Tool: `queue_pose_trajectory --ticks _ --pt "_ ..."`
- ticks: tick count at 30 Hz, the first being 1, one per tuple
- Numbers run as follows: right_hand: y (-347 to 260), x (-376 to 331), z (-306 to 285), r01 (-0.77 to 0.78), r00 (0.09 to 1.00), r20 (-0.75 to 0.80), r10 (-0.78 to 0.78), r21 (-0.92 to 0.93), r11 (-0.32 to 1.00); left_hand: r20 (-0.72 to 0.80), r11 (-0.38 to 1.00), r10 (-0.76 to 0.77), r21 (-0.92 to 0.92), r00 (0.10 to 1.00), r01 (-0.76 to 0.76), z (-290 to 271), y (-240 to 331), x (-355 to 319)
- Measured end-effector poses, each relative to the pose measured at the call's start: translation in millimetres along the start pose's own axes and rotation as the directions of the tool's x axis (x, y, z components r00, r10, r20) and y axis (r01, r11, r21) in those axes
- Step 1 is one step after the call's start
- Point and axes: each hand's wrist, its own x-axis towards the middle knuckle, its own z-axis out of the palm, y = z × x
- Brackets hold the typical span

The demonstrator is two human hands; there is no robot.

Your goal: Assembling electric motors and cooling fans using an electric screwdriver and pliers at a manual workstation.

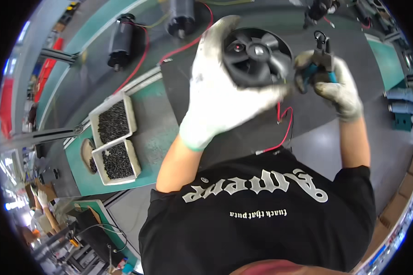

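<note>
My left hand [218, 94], in a white glove, is closed around the rim of a round black cooling fan [259, 53]. Thumb and fingers reach about its left and lower edges, and the blades and hub face up. A red and black lead [287, 130] hangs from the fan toward my shirt, with a pale connector at its end. In my gloved right hand [342, 89] is a pair of cutting pliers [323, 59] with blue grips. Its dark jaws point away from me, just right of the fan and apart from it.
On the left, two white bins [132, 114] [135, 167] hold many small dark parts, beside a round dish [86, 153]. Black cylindrical motors [122, 41] [181, 18] with red leads lie beyond a metal rail. A dark mat [183, 82] covers the bench. Another person's gloved hand [42, 198] shows far left.
</note>
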Motion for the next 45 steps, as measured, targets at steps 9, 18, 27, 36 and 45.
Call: queue_pose_trajectory --ticks 9,18,27,36,45 --pt "-101 6 40 0.127 0.992 0.129 -0.013 -0.948 0.293 -0.129 0.845 0.373 -0.362 0.919 -0.394 10 -12 -14" --pt "-113 11 20 0.306 0.95 0.311 -0.001 -0.933 0.19 -0.07 0.895 0.425 -0.118 0.903 -0.43 3 0 -18" --pt "123 -12 -46 -0.239 0.818 -0.334 -0.469 -0.938 0.252 0.083 0.91 0.412 -0.083 0.908 -0.405 -9 1 -12" --pt "121 30 89 0.232 0.912 -0.401 -0.084 0.335 0.913 0.238 0.938 0.07 0.315 0.969 -0.146 -3 23 4" --pt "113 292 -105 -0.372 0.918 -0.397 -0.004 -0.863 0.341 0.519 0.959 -0.232 0.264 0.822 0.103 -81 33 -126"
